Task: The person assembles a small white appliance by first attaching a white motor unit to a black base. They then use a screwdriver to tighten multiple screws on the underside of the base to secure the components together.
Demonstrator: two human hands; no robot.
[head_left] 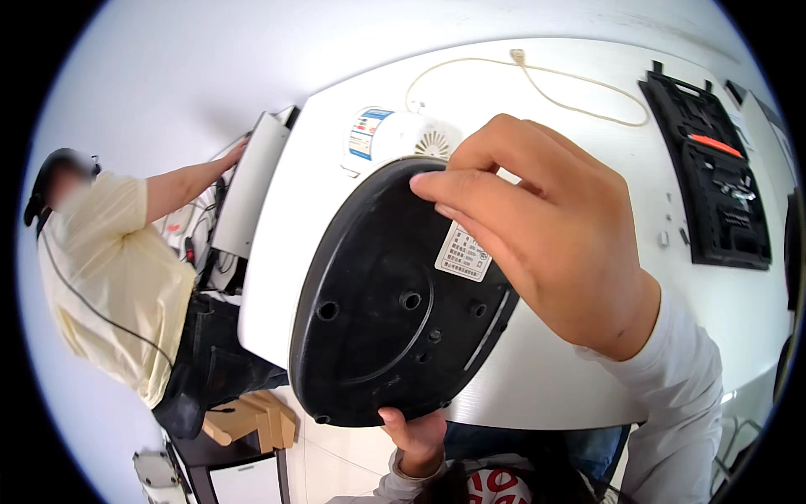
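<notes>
A black oval plastic base [369, 277] is tilted up before me, its underside with round screw holes and a white label [462, 252] facing me. My left hand [417, 437] grips its near edge, thumb on the underside, other fingers hidden behind. Over the far part of the base is my right hand [546, 227], its fingers closed in a pinch with the tips at the surface. Whatever sits between those fingertips is too small or hidden to make out. Just beyond the base, a white appliance body [395, 134] with fan-shaped vent slots and a blue-edged sticker lies on the table, partly covered.
A beige cord [588, 107] loops across the far side of the white table [554, 370]. On the right lies an open black tool case [714, 176] with an orange-handled tool; small loose parts [664, 238] lie beside it. At left, another person [117, 252] reaches over a neighbouring bench.
</notes>
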